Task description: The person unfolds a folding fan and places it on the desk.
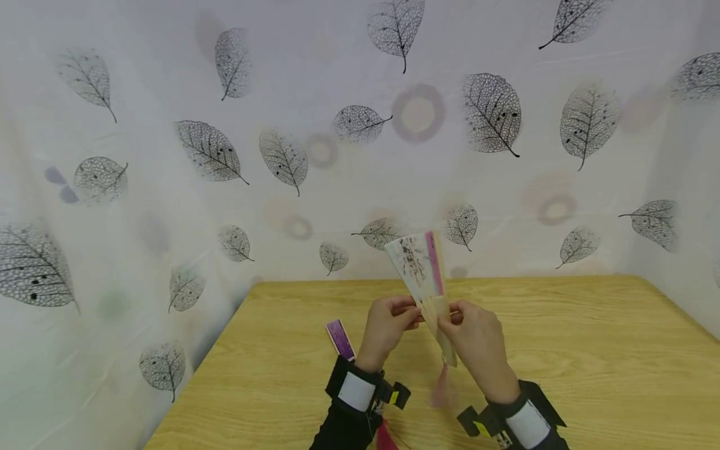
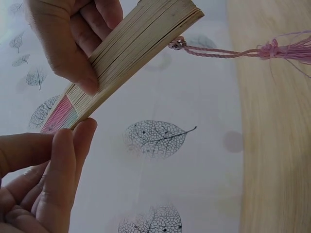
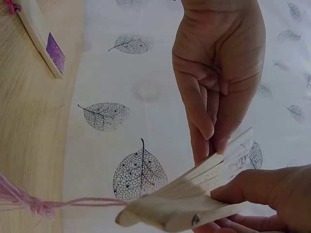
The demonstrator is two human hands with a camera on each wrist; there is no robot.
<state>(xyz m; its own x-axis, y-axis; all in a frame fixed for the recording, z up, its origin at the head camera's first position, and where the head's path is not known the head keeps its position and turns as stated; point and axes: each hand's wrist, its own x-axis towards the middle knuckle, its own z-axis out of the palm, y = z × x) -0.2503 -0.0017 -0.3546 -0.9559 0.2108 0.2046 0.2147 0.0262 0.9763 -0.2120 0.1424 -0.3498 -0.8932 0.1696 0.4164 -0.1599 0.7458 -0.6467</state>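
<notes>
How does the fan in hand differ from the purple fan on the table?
The held fan is partly spread; the purple fan looks folded. The held fan is raised between the left hand and right hand; the purple fan lies on the table. The held fan has a pale pink tassel; the purple fan has a deep pink knot. Both show pale, wood-like parts.

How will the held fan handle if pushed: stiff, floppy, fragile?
The held fan is probably stiff along its stacked slats. Being partly spread, it may open or close if pushed. Its thin printed panel looks easy to crease.
</notes>
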